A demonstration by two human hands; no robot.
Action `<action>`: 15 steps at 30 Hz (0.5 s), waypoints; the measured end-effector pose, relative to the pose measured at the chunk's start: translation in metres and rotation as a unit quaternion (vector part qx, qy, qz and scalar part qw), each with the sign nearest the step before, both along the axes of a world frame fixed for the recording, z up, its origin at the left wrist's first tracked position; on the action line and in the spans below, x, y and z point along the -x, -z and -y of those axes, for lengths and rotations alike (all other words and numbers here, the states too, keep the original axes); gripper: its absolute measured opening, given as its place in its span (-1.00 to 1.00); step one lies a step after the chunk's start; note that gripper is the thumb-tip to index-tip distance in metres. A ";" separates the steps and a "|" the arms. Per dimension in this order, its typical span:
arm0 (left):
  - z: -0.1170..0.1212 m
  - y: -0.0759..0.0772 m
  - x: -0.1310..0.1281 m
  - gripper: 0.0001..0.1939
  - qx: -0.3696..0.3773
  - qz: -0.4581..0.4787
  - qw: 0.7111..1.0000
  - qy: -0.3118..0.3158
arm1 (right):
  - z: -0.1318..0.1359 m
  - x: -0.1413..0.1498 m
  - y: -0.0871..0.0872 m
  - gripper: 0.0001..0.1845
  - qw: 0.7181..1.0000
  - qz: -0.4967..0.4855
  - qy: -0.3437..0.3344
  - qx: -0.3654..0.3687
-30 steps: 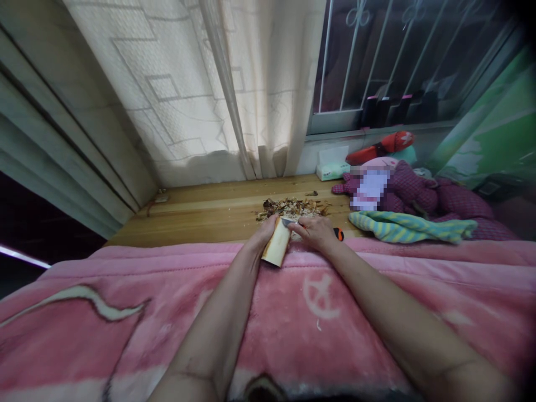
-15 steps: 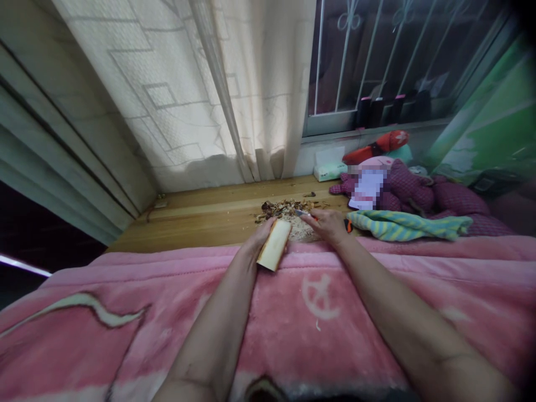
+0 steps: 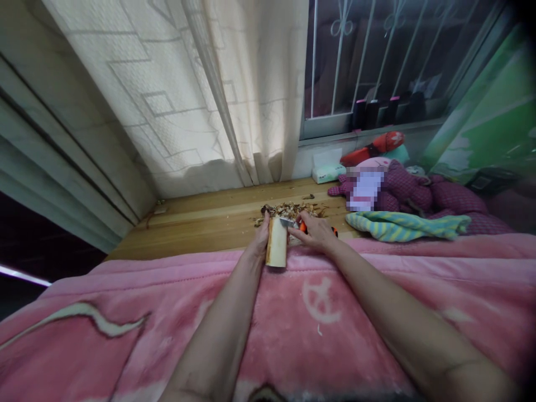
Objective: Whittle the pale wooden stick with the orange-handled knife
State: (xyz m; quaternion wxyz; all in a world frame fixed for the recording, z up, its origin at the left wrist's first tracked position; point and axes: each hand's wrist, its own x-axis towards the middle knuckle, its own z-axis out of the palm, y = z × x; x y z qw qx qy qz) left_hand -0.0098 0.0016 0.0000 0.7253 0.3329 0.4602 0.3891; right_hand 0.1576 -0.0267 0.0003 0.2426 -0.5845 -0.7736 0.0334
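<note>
A pale, smooth block with brown edges [image 3: 276,245], wood or bamboo by its look, is gripped by my left hand [image 3: 260,237] along its left side. My right hand [image 3: 315,230] is closed round a utility knife [image 3: 303,226] with an orange and black handle. The knife's blade lies at the upper right edge of the block, touching or very close to it. Behind both hands, brown and pale shavings [image 3: 293,210] are heaped on the wooden board [image 3: 201,215]. The underside of the block and part of the knife handle are hidden.
A pink blanket [image 3: 167,312] spreads across the front. At right lie a striped cloth [image 3: 410,226], a purple plush toy [image 3: 452,201], a phone with a blurred screen [image 3: 365,190] and a tissue box [image 3: 329,172]. Curtains [image 3: 218,128] hang behind, beside a barred window [image 3: 377,61].
The block has turned from a slant to nearly upright in the view. My right hand has moved left and nearer, bringing the knife blade from beyond the block to its upper edge.
</note>
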 end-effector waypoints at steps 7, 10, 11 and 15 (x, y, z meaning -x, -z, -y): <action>0.008 -0.009 0.002 -0.36 0.032 -0.010 0.998 0.043 | 0.003 0.006 0.004 -0.63 0.996 0.019 -0.072 -0.040; 0.009 -0.010 0.005 -0.32 0.047 0.019 0.994 0.096 | 0.002 0.005 0.005 -0.60 0.997 0.018 -0.063 -0.051; 0.009 -0.010 0.006 -0.32 0.053 0.026 0.992 0.111 | 0.002 0.005 0.005 -0.59 0.997 0.017 -0.054 -0.048; 0.005 -0.005 0.008 -0.35 0.067 0.042 0.988 0.132 | 0.001 0.005 0.006 -0.53 0.999 0.014 -0.023 -0.023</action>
